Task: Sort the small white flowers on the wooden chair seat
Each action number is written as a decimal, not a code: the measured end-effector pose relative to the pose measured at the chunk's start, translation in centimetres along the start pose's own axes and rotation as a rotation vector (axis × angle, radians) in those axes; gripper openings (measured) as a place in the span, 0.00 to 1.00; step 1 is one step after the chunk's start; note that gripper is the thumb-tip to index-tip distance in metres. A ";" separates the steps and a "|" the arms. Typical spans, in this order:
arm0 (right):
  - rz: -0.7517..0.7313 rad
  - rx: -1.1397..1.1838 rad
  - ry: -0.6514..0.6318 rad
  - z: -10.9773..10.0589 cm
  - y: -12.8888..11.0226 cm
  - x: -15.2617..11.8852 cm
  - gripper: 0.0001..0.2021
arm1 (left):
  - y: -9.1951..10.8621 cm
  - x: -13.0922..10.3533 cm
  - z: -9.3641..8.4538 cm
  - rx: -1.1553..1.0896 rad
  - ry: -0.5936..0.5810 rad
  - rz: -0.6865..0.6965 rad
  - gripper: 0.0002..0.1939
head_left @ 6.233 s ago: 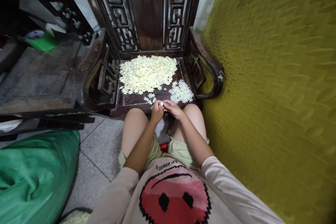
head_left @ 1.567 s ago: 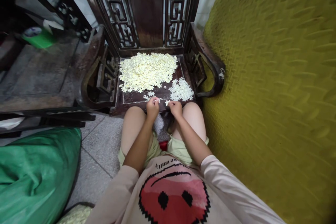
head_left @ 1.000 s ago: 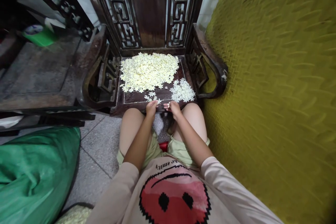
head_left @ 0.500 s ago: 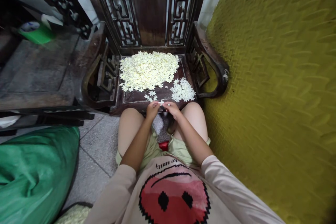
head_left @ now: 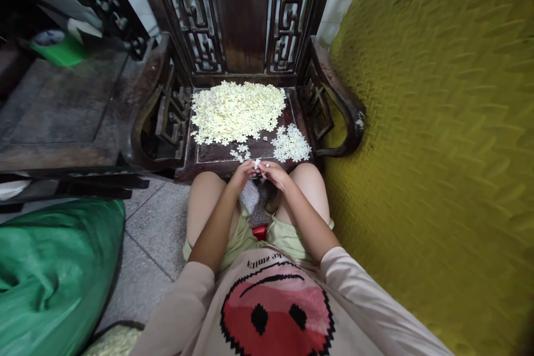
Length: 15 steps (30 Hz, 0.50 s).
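Note:
My left hand (head_left: pixel 242 176) and my right hand (head_left: pixel 274 173) meet at the front edge of the dark wooden chair seat (head_left: pixel 212 153), fingers pinched together. Between their fingertips is a small white flower (head_left: pixel 257 163), held from both sides. A large heap of pale yellow-white flowers (head_left: pixel 237 111) covers the back and left of the seat. At the seat's right front lies a smaller pile of white flowers (head_left: pixel 291 143). Just beyond my left hand are several loose white flowers (head_left: pixel 241 152).
Curved armrests (head_left: pixel 136 139) flank the seat. Left of it stands a dark wooden surface (head_left: pixel 62 105) with a green tape roll (head_left: pixel 58 47). A green sack (head_left: pixel 62 272) lies on the floor at lower left. A yellow textured sheet (head_left: pixel 434 139) rises on the right.
My left hand has shifted slightly, and the flower between the fingertips has turned a little. The camera view has moved very slightly.

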State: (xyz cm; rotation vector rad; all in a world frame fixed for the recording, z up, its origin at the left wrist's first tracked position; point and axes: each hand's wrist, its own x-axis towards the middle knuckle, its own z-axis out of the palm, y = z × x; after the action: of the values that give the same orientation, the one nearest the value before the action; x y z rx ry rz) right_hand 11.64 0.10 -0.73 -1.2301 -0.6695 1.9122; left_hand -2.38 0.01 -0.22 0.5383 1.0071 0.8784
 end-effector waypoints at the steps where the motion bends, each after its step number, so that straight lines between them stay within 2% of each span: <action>1: -0.007 -0.013 0.011 0.0 0.0 0.0 0.15 | -0.1 0.1 0.0 0.028 0.018 0.011 0.12; 7: -0.017 -0.108 0.024 0.0 0.2 -0.1 0.14 | -0.5 0.5 -0.3 0.154 0.082 0.049 0.16; 15: 0.049 0.024 0.028 0.3 -0.2 -0.3 0.12 | -0.1 0.4 -0.3 0.063 0.108 -0.025 0.16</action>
State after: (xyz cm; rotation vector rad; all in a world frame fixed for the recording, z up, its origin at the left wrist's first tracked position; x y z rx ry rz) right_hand 11.50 -0.09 -0.32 -1.2666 -0.6054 1.9333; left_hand -2.50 0.27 -0.55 0.5347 1.1410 0.8633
